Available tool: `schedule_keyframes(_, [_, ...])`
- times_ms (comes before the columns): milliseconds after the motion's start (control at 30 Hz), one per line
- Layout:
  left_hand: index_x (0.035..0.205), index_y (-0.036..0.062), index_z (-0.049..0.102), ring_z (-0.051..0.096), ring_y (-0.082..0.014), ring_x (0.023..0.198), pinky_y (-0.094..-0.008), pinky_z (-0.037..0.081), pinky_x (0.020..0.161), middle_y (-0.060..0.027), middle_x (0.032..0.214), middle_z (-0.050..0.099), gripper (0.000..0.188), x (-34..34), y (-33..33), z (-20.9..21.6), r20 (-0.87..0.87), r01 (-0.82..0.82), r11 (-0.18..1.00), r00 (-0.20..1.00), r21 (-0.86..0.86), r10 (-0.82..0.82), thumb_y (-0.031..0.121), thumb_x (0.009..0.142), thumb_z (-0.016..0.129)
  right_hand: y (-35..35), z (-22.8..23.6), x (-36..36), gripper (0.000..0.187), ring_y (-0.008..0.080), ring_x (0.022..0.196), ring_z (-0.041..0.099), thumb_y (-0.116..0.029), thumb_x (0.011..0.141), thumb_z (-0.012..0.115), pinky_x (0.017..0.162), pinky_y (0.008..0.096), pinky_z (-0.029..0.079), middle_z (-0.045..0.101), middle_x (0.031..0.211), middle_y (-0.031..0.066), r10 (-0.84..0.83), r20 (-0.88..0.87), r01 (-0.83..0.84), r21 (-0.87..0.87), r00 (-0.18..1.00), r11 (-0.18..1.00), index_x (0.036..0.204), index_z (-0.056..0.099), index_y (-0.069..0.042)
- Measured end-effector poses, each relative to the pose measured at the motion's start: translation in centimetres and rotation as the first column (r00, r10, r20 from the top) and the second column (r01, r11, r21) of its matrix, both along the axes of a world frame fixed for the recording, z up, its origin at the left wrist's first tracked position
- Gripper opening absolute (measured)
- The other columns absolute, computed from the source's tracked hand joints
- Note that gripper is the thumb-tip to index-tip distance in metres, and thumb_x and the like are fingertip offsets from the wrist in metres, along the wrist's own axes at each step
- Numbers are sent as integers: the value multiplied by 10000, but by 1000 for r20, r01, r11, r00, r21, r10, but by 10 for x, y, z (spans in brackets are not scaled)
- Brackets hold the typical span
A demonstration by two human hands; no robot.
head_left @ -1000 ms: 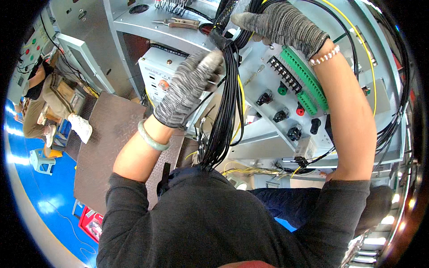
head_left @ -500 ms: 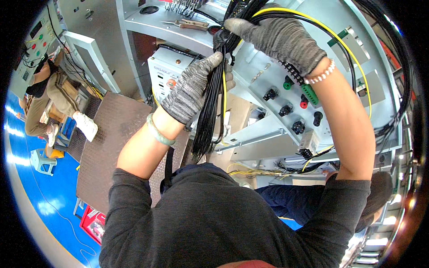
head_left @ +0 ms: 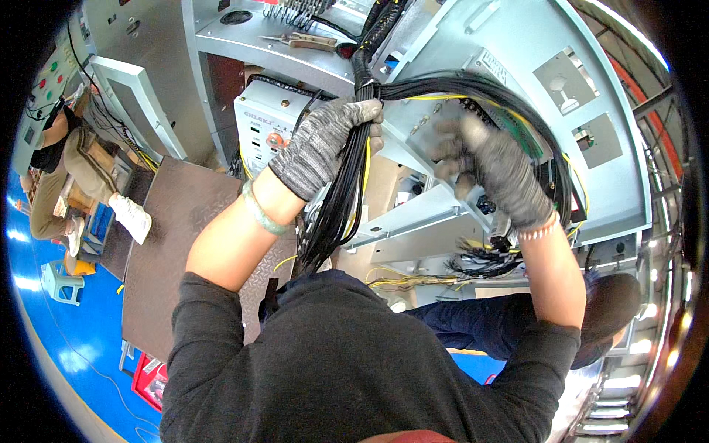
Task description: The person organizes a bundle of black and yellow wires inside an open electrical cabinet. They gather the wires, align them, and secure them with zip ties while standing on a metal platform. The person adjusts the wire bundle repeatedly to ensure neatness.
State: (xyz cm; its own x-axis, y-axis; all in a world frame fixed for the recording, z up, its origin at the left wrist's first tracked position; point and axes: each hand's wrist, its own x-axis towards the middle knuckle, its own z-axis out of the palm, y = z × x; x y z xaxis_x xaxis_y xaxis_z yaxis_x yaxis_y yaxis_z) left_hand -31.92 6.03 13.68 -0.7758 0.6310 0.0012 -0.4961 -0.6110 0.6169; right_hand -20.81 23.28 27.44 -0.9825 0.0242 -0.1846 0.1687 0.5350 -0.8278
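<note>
My left hand (head_left: 325, 144), in a grey knit glove, is closed around a thick bundle of black wires (head_left: 336, 207) that hangs down toward my chest. The bundle runs up past a black sleeved cable (head_left: 368, 44) and arcs right across a grey metal control panel (head_left: 517, 81). My right hand (head_left: 491, 166), also gloved and blurred, hovers with fingers spread in front of the panel, just under the arc of black and yellow wires. It holds nothing that I can see. A green terminal strip (head_left: 521, 125) shows beside the right hand.
A white electrical unit (head_left: 262, 122) sits behind my left wrist. Pliers (head_left: 299, 40) lie on a grey shelf above. Loose black and yellow wires (head_left: 480, 262) spill below the panel. A person in dark blue (head_left: 546, 317) crouches at right; another person (head_left: 55, 177) sits far left by a blue floor.
My right hand has dropped from the top of the wire bundle to lower in front of the panel, fingers spread. My left hand keeps its grip on the black wires.
</note>
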Motion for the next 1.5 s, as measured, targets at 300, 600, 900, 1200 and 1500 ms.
schedule_keyframes(300, [873,47,579,570,-103,633,-235,514,624,-9,737,574,145,4,-8,0,-104,18,999,994,-41,-23,171,821,631,-41,34,-31,103,251,698,607,-146,794,625,668,343,491,613,762,107,725,-476,212,877,498,431,858,642,-67])
schedule_keyframes(600, [944,55,522,568,-120,597,-229,506,556,-26,710,545,188,5,-5,-1,-149,-58,969,989,-239,22,180,836,612,-33,-24,-66,172,291,800,645,-147,811,517,707,407,511,645,804,160,561,-59,-20,991,826,133,842,641,-32])
schedule_keyframes(900, [957,40,552,613,-149,680,-273,541,645,-39,772,584,233,-8,-19,3,-217,12,948,972,-318,-86,196,813,646,-20,-63,-60,195,297,725,607,-234,861,496,666,418,489,599,815,137,492,-294,172,945,820,278,954,580,-85])
schedule_keyframes(1200, [990,26,554,598,-137,647,-269,524,598,-45,782,602,277,-14,-10,-3,-307,-35,907,946,-419,-105,197,799,660,-6,-73,-69,210,334,806,593,-228,845,528,721,432,482,577,897,161,477,-395,84,831,785,550,947,558,-47])
schedule_keyframes(1500, [948,37,591,542,-70,583,-196,452,529,0,705,583,273,-12,-13,11,-457,-163,816,879,-554,-134,233,777,671,8,-63,-74,194,330,735,602,-223,857,509,688,423,480,601,765,165,514,-316,-87,782,798,617,932,540,-46])
